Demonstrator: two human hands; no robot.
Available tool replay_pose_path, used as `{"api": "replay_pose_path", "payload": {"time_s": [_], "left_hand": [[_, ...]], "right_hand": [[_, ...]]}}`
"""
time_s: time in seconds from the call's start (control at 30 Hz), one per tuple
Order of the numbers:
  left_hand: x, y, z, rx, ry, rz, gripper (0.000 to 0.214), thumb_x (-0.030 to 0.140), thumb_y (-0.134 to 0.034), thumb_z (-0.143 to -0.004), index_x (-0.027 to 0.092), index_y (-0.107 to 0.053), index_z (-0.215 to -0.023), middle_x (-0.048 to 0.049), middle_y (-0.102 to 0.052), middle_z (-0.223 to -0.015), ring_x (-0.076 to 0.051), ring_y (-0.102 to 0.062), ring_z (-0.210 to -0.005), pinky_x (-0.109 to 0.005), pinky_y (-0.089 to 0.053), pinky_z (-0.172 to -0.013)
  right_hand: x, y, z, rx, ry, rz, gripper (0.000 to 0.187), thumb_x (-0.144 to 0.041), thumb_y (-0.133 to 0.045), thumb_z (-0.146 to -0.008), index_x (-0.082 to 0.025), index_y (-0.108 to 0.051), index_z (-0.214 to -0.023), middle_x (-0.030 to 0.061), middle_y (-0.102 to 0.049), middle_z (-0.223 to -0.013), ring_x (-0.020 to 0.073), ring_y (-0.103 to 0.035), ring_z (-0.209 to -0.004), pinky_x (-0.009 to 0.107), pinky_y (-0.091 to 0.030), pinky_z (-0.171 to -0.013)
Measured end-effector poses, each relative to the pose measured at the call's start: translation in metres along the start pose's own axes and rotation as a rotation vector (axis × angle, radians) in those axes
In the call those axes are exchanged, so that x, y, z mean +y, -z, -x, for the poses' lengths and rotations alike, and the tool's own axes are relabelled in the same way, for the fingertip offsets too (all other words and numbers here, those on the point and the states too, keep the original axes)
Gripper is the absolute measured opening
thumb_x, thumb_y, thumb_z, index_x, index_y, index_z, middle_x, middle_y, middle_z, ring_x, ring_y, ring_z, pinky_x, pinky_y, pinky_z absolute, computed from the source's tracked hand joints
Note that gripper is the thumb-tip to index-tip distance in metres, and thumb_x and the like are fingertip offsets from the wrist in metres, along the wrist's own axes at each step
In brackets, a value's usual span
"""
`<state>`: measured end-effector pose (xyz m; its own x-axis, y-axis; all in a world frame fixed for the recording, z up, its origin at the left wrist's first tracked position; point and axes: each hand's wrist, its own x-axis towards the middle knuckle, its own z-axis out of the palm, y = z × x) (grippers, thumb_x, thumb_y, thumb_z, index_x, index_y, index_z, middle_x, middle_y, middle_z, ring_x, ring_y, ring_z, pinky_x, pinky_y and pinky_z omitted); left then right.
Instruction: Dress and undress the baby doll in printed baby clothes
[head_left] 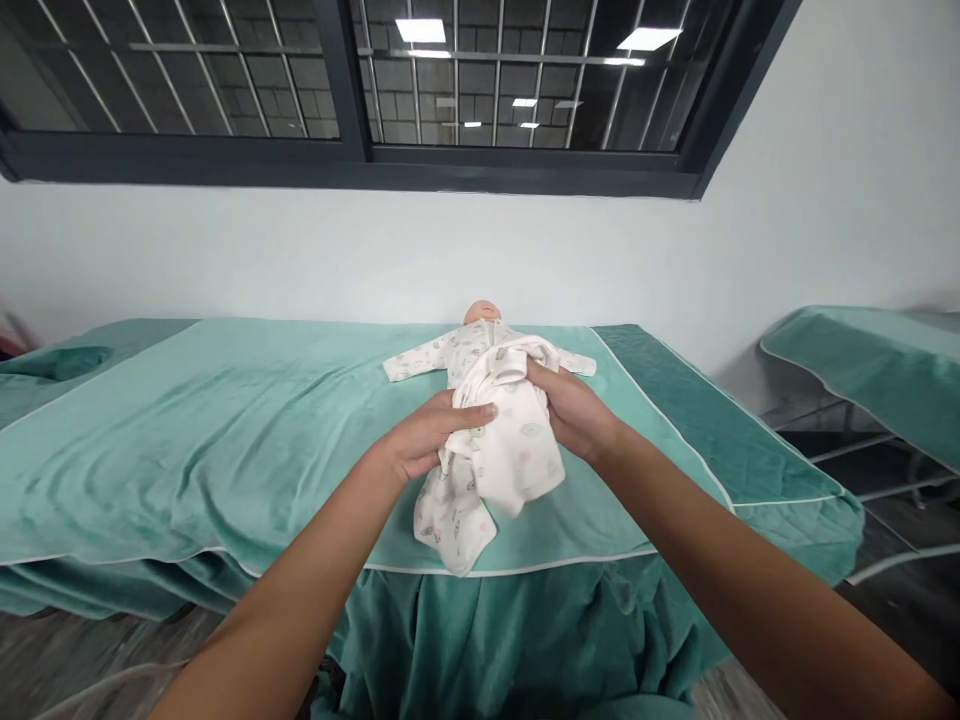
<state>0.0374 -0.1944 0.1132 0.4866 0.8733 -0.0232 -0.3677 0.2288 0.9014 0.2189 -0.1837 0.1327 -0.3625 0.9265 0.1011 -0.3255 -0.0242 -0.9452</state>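
Note:
A white baby garment with a small pale print hangs bunched between my two hands above the bed, its loose ends dangling. My left hand is closed on its left side, with the thumb lying over the cloth. On the right side my right hand grips the folded upper edge, and its fingers are partly hidden by fabric. Just behind lies a baby doll on its back, its head toward the wall. It wears a printed white top with both sleeves spread out. The held garment hides the doll's lower body.
A light green sheet with white piping covers the bed, wrinkled on the left. The darker mattress cover shows at the right. Another green-covered bed on a metal frame stands farther right. A barred window is above the wall.

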Motion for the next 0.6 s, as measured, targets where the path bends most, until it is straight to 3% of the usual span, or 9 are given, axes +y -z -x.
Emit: {"api": "replay_pose_path", "payload": {"time_s": [0.13, 0.3, 0.47, 0.6], "left_hand": [[-0.009, -0.002, -0.013, 0.066, -0.116, 0.185, 0.053, 0.035, -0.074, -0.078, 0.012, -0.061, -0.125, -0.0133, -0.074, -0.104, -0.026, -0.071, -0.093, -0.036, -0.054, -0.087], [-0.031, -0.004, -0.024, 0.159, -0.055, 0.194, 0.053, 0.04, -0.074, -0.077, 0.013, -0.062, -0.121, -0.0131, -0.074, -0.101, -0.025, -0.07, -0.089, -0.036, -0.055, -0.084], [-0.059, -0.001, -0.033, 0.248, 0.079, -0.111, 0.047, 0.045, -0.075, -0.074, 0.014, -0.066, -0.109, -0.0129, -0.073, -0.1, -0.026, -0.068, -0.085, -0.038, -0.054, -0.077], [-0.067, -0.003, -0.043, 0.223, 0.018, -0.713, 0.032, 0.046, -0.059, -0.084, 0.018, -0.068, -0.096, -0.0112, -0.072, -0.098, -0.028, -0.065, -0.091, -0.038, -0.048, -0.08]], "right_hand": [[0.013, 0.006, -0.004, 0.071, -0.001, -0.055, 0.044, -0.043, -0.066, -0.086, -0.019, -0.064, -0.122, 0.0074, -0.073, -0.11, 0.0219, -0.067, -0.101, 0.034, -0.053, -0.089], [0.03, 0.028, 0.012, 0.079, -0.117, 0.081, 0.05, -0.043, -0.074, -0.079, -0.017, -0.066, -0.121, 0.009, -0.073, -0.109, 0.0221, -0.068, -0.096, 0.032, -0.053, -0.086], [0.069, 0.061, 0.04, 0.184, -0.226, 0.289, 0.056, -0.045, -0.076, -0.075, -0.014, -0.066, -0.121, 0.0117, -0.072, -0.114, 0.0287, -0.068, -0.099, 0.039, -0.053, -0.084], [0.104, 0.072, 0.054, 0.362, -0.129, 0.423, 0.057, -0.047, -0.072, -0.076, -0.018, -0.064, -0.125, 0.0091, -0.069, -0.121, 0.0328, -0.064, -0.109, 0.044, -0.051, -0.091]]}}
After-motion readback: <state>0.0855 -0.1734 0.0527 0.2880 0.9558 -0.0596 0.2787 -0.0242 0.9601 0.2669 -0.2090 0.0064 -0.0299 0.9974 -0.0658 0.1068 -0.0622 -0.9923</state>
